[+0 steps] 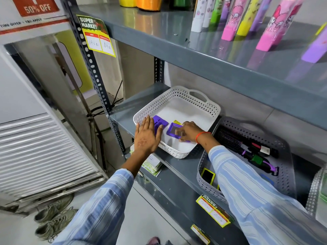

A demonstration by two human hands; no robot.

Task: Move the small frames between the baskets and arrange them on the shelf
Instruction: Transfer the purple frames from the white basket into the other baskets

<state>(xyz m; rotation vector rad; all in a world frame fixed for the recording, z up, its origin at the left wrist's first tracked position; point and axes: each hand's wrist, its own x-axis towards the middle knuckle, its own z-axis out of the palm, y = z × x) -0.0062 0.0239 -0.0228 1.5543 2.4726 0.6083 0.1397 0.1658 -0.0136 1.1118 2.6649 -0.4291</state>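
Note:
A white basket (200, 105) sits on the grey middle shelf (178, 167). Two small purple frames lie inside it. One purple frame (172, 129) lies face up with a mirror-like centre, and my right hand (190, 130) pinches its right edge. The other purple frame (158, 123) lies back side up beside it, partly under my left hand (146, 136), which rests flat with fingers spread over the basket's near-left rim. A grey basket (286, 175) to the right holds a small yellow frame (208, 175) upright at its near-left corner.
The grey basket also holds a black hair brush (230, 138) and other dark items. Tall pink, yellow and purple boxes (235, 20) stand on the upper shelf. Price tags (213, 210) hang on the shelf edge. A metal upright (95, 75) stands left; shoes (53, 220) lie on the floor.

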